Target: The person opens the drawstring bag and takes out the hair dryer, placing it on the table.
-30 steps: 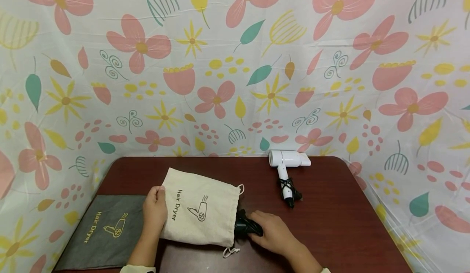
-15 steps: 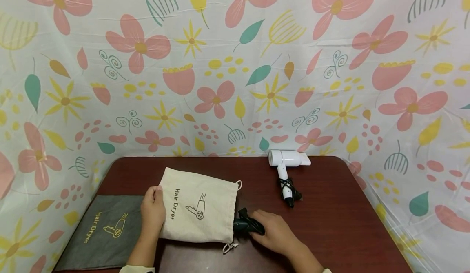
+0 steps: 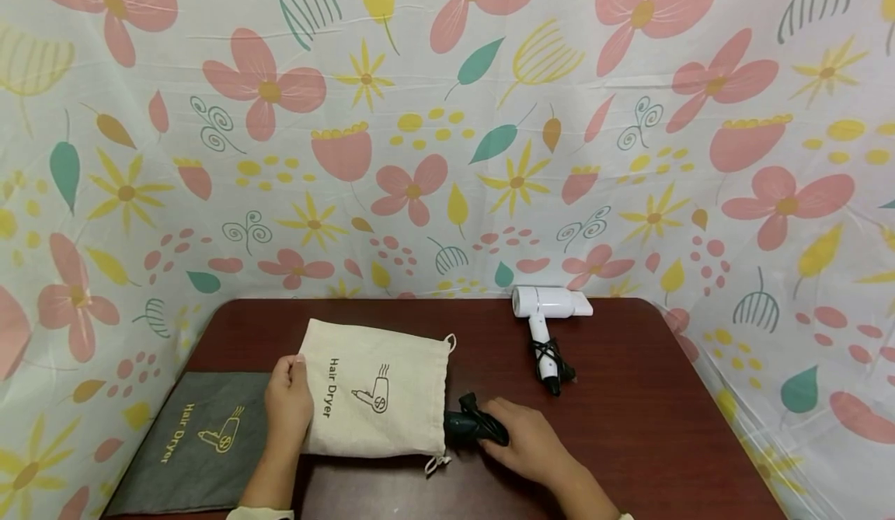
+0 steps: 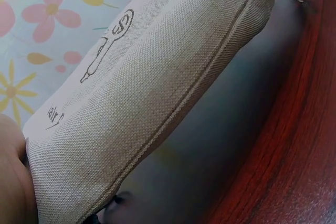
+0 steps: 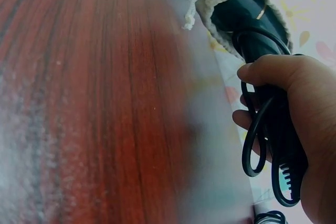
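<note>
A cream drawstring bag [image 3: 377,427] printed "Hair Dryer" lies sideways, its mouth facing right. At its left end my left hand [image 3: 288,399] pinches the cloth between thumb and fingers. Out of the mouth sticks the handle of a dark hair dryer [image 3: 460,428], wound with black cord. My right hand [image 3: 526,442] grips that handle; in the right wrist view the thumb lies across the cord loops [image 5: 254,150]. The dryer's head is mostly hidden inside the bag, with a dark rounded part showing at the opening.
A white hair dryer [image 3: 552,302] with its black cord wrapped round the handle lies at the back right. At the left, a flat grey pouch [image 3: 185,477] with yellow lettering rests on the dark red table [image 3: 629,427]. A flowered curtain [image 3: 447,193] hangs behind.
The bag and my left hand have shifted slightly left. My right hand has moved a little right with the dark hair dryer's handle, and slightly more of it shows outside the bag.
</note>
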Available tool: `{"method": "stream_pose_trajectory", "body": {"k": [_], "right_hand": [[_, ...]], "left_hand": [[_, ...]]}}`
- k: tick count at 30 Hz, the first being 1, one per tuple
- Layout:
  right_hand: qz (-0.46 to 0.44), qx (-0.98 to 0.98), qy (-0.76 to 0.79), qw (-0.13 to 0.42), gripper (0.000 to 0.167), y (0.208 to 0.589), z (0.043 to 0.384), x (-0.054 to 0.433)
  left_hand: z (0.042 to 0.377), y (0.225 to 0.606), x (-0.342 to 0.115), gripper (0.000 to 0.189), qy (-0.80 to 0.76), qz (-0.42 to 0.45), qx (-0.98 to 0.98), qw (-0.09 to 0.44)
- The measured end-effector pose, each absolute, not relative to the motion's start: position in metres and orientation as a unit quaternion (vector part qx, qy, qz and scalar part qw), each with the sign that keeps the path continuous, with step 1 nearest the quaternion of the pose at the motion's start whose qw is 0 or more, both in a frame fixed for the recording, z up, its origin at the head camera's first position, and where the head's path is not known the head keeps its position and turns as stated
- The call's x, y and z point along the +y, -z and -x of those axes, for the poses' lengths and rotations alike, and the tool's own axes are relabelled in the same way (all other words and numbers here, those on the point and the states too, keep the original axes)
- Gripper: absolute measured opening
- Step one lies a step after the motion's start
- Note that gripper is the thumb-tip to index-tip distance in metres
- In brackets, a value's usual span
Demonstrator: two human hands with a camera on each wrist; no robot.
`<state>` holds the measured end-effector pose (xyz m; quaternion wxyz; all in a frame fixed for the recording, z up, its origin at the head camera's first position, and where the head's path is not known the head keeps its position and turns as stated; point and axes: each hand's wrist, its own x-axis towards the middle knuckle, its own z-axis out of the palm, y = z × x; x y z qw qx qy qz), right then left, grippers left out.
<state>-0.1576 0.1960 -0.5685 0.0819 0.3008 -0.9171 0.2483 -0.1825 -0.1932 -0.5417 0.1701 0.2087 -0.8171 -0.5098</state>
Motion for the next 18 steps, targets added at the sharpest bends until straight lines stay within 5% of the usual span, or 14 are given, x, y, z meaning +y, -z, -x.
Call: {"method": "stream_pose_trajectory", "body": {"k": [18], "right_hand": [[-0.293,-0.915,-0.266,0.078,0.040,0.5661,0.1567,0.1998]], "left_hand": [[0.1804,0.5387,-0.1954,0.042,0.516,-0.215,-0.812,0.170]]}}
